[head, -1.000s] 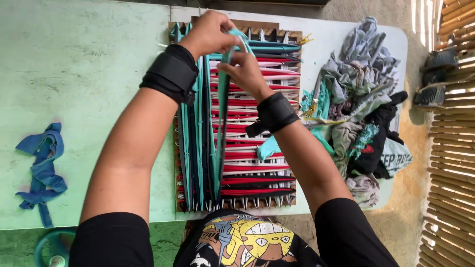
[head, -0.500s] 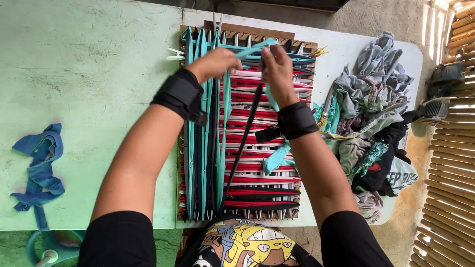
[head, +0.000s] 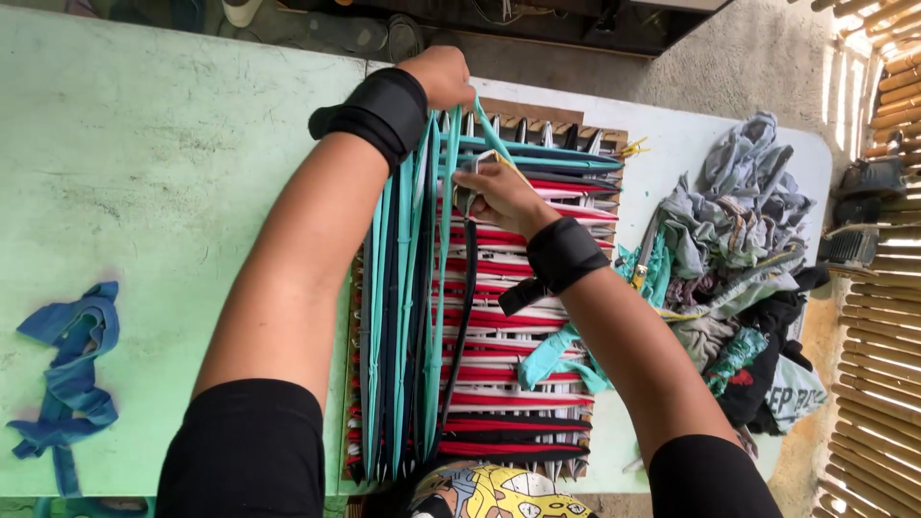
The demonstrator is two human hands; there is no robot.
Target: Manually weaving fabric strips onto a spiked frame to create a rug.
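A square wooden peg loom (head: 552, 113) lies on the pale green table (head: 153, 192), strung with red, white and black cloth strips and teal strips woven across them. My left hand (head: 443, 77) is at the loom's far edge, pulling a teal strip (head: 487, 123) up by its end. My right hand (head: 501, 194) sits just below it, fingers pinched on a metal hook tool (head: 472, 182) and the same teal strip. A dark strip (head: 464, 317) hangs down from that hand. Both wrists wear black wraps.
A heap of grey, teal and black fabric scraps (head: 739, 269) lies right of the loom. A blue knotted strip (head: 72, 369) rests on the table's left side. A bamboo wall (head: 887, 288) runs along the right edge, with concrete floor beyond the table.
My left hand has moved up to the loom's far edge, lifting the teal strip. My right hand has shifted left and down towards the woven teal columns.
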